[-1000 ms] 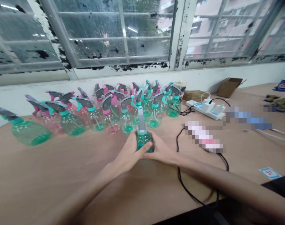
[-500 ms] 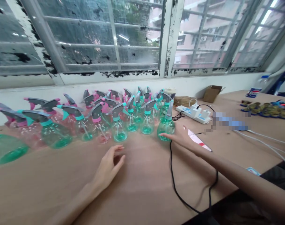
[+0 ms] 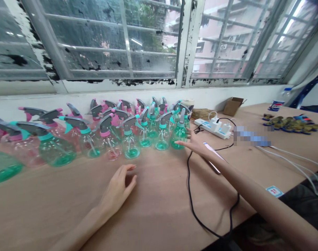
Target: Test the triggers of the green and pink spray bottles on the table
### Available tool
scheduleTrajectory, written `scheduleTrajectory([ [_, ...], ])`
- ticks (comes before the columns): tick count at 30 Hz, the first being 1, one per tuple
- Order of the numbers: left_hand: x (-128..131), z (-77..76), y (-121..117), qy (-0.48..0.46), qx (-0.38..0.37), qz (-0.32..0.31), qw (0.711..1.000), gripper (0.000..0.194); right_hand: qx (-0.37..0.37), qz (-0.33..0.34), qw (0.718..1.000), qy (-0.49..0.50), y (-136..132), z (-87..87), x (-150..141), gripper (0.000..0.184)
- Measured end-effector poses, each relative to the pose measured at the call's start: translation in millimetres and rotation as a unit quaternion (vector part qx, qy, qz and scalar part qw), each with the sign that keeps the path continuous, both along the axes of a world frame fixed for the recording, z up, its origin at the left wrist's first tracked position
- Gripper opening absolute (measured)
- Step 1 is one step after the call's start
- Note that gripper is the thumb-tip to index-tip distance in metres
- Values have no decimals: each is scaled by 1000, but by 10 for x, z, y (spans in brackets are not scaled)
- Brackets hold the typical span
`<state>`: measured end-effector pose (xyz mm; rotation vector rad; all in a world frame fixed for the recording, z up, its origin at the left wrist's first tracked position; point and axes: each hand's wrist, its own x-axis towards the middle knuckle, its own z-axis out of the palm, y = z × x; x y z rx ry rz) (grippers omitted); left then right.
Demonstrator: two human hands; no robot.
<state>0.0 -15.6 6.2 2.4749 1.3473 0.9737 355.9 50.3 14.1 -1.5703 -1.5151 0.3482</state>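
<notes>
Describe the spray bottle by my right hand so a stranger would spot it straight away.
Below the window, spray bottles crowd the table. Look for the green one at their front right. Unlike its neighbours, it has the right hand at its side.

Four places carry print, told from the white power strip. Beyond it and well to its right, the blue wrap label of a clear drink bottle bears the Pepsi name in white with the red, white and blue round logo. To the right of the strip and nearer the viewer, a small white card with a blue border lies flat, printed with a red number that is perhaps 21, its digits being blurred. Behind the strip's left end, dark capitals including "AN" show on a pale cup. The strip's own blue markings are too small to read.
</notes>
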Motion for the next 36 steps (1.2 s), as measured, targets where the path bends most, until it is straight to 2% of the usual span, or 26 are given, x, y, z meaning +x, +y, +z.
scheduleTrajectory([
  [5,-12,-1,25,-13,-18,10,1000,23,2,-28,998,64,74,93,300,65],
  [11,-14,-16,50,-24,-50,23,998,23,-2,-93,993,77,476,184,490,36],
  [17,-14,-7,35,-26,-61,37,997,24,-4,-110,994,18,851,265,409,34],
  [22,-14,5,33,-2,-65,40,997,25,2,-122,992,-30,976,222,359,34],
  [26,-5,4,31,14,-61,28,998,26,16,-149,987,-48,902,225,359,48],
  [29,-4,3,21,12,-59,26,998,24,41,-180,981,-52,736,294,391,62],
  [32,-9,-1,9,9,-56,29,998,24,67,-214,973,-57,472,409,482,67],
  [36,-15,-7,9,-2,-37,20,999,23,94,-249,962,-63,-49,577,621,63],
])
